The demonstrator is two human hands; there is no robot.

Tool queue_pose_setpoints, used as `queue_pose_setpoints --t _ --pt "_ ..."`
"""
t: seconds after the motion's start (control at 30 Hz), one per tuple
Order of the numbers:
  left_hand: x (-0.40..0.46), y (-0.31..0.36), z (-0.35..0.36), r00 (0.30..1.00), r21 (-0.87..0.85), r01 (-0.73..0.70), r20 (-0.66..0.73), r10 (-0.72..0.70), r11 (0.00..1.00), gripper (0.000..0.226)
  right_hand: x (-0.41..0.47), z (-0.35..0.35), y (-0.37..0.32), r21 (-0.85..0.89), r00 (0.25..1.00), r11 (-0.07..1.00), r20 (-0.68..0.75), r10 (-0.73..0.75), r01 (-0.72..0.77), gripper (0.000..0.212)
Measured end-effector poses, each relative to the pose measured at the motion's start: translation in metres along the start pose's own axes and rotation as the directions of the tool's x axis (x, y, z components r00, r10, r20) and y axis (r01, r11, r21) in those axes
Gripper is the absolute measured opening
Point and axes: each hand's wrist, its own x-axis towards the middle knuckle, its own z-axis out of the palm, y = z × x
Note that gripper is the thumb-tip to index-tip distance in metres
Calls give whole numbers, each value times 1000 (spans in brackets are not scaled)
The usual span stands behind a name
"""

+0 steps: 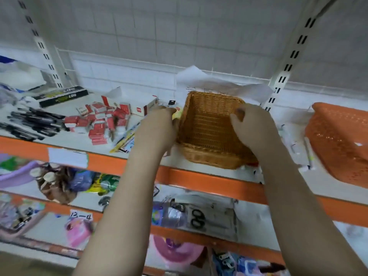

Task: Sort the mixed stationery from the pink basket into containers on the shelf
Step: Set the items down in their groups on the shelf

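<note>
An empty brown wicker basket [207, 128] stands on the white shelf [65, 140], slightly tilted. My left hand [159, 124] grips its left rim, with something yellow under the fingers. My right hand [251, 126] grips its right rim, thumb inside the basket. Left of the basket lie a heap of small red and white boxes [99, 121], a bunch of black pens [33, 124] and yellow packaged items [125, 139]. No pink basket can be told apart in this view.
An orange plastic basket [338, 140] stands at the right. White paper [209, 80] sticks up behind the wicker basket. A black box [63, 95] and an open white carton [137, 104] lie at the back. Clear packets [296, 148] lie between the baskets. Lower shelves hold mixed goods.
</note>
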Motion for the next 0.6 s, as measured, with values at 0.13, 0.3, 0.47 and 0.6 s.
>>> queue_pose_setpoints --t 0.13,0.3,0.47,0.6 --pt "-36 -88 -56 984 64 179 -29 -177 982 41 -16 31 -89 122 972 973 109 -210 196 37" --pt "-92 -221 -130 927 169 376 -90 -365 911 43 -44 103 -220 247 918 920 180 -353 305 42" --pt "-136 -357 -212 866 243 498 -101 -489 832 33 -83 177 -364 327 875 887 253 -414 325 45" --pt "-145 -441 -268 835 277 549 -129 -535 789 41 -90 212 -467 357 832 868 311 -459 345 53"
